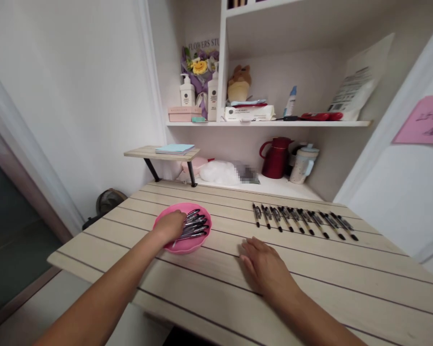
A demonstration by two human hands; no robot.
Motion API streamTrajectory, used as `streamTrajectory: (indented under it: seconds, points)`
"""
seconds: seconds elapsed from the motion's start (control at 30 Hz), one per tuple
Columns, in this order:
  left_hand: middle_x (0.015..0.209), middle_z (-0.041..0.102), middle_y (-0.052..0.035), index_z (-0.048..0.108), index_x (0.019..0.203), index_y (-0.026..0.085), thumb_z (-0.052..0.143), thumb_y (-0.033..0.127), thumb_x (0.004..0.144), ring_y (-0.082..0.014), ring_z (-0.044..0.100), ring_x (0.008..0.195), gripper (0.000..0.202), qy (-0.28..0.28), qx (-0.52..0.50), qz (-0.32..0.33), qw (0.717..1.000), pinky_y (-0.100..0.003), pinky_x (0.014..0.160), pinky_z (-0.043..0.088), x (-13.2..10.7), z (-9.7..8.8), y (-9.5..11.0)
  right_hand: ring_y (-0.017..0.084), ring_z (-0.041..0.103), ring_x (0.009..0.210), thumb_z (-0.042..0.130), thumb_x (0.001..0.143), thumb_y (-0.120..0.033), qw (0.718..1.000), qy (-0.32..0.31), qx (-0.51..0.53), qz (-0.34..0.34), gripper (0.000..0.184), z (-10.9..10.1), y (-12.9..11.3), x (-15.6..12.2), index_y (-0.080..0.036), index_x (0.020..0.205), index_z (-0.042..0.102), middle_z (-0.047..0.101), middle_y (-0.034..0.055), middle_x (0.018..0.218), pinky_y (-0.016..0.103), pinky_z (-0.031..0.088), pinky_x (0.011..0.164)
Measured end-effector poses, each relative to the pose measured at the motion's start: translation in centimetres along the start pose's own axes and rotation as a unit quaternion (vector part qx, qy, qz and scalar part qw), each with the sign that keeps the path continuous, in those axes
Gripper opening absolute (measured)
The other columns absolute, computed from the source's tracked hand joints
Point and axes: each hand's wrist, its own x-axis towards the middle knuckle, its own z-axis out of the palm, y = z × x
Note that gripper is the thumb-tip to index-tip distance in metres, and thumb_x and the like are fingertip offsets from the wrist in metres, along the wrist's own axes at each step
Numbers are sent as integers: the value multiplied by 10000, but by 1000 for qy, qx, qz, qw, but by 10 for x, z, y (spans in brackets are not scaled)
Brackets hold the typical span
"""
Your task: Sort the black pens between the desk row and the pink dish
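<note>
A pink bowl with a wavy rim [198, 247] stands on the left part of the slatted table, holding several black-and-clear pens [195, 224]. My left hand [171, 225] reaches into it from the left, its fingers curled down against the pens' left ends. The fingertips are hidden, so what they grip does not show. My right hand [265, 264] lies palm down on the table right of the bowl, fingers stretched out and holding nothing. Beyond it, a slanting row of similar pens [299, 220] lies side by side, apart from the hand.
A small raised stand [144, 152] carries light-blue paper [175, 148] behind the bowl. At the table's back are a red jug [275, 158], a pale cup [303, 164] and a white plastic bag [219, 173]. Above runs a loaded shelf [274, 123]. White walls flank both sides.
</note>
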Motion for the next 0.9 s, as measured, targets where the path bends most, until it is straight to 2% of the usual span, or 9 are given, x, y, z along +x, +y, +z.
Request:
streamTrajectory:
  seconds: [0.2, 0.4, 0.5, 0.53, 0.6, 0.63, 0.7, 0.77, 0.9]
  points:
    - [932, 642, -161, 608, 875, 143, 464, 216, 754, -247, 601, 825, 202, 27, 6, -25, 999, -316, 697, 402, 8, 8, -3, 229, 542, 997, 365, 848, -277, 998, -12, 53, -25, 312, -2, -10, -12, -184, 967, 638, 609, 115, 1073, 361, 397, 848]
    - [848, 652, -133, 569, 750, 157, 480, 212, 745, -246, 592, 855, 105, 69, -32, -15, 997, -320, 721, 395, 0, -4, -1, 216, 572, 917, 357, 842, -302, 990, 15, 137, -2, 333, 1, -2, -13, -177, 922, 655, 640, 106, 992, 343, 424, 809]
    - [807, 640, -70, 500, 809, 186, 420, 288, 793, -183, 602, 770, 131, 76, -152, 11, 985, -285, 669, 421, -14, -6, 17, 209, 589, 847, 367, 834, -378, 971, 42, 234, 33, 348, 5, 6, -11, -195, 856, 663, 661, 82, 901, 333, 438, 778]
    - [745, 627, -46, 469, 815, 188, 414, 299, 793, -160, 601, 685, 125, 55, -275, 22, 960, -272, 624, 430, -21, -3, 27, 207, 592, 819, 382, 827, -407, 958, 48, 278, 52, 350, 5, 9, -9, -196, 837, 661, 664, 74, 857, 329, 441, 764]
    - [584, 556, 19, 408, 805, 198, 447, 307, 757, -126, 554, 506, 125, -45, -527, 39, 848, -259, 529, 433, -34, 7, 53, 200, 593, 761, 423, 805, -459, 918, 52, 383, 95, 355, 5, 11, -7, -187, 839, 649, 656, 61, 781, 320, 450, 730]
    - [541, 517, 45, 391, 787, 200, 478, 292, 726, -109, 522, 449, 140, -94, -601, 46, 792, -249, 493, 426, -40, 14, 67, 193, 591, 731, 442, 793, -480, 889, 50, 440, 114, 365, 4, 11, -5, -181, 861, 639, 649, 55, 760, 314, 454, 709]
    - [524, 489, 67, 390, 779, 197, 545, 267, 669, -91, 497, 411, 202, -166, -678, 50, 714, -242, 466, 429, -50, 29, 94, 171, 582, 677, 469, 771, -513, 824, 51, 546, 143, 395, 2, 9, -3, -171, 901, 618, 638, 44, 744, 295, 456, 664]
    - [540, 483, 75, 399, 778, 195, 595, 244, 615, -86, 498, 411, 260, -190, -708, 33, 679, -229, 437, 422, -55, 45, 119, 145, 560, 621, 510, 746, -520, 775, 62, 607, 162, 386, 1, 8, -2, -169, 874, 606, 621, 21, 701, 268, 443, 615]
    - [594, 501, 59, 418, 773, 182, 615, 211, 574, -61, 464, 387, 282, -185, -709, -15, 681, -171, 347, 324, -49, 65, 154, 98, 465, 480, 616, 679, -480, 742, 107, 627, 212, 314, 5, 12, -2, -175, 684, 544, 523, -44, 523, 224, 373, 500]
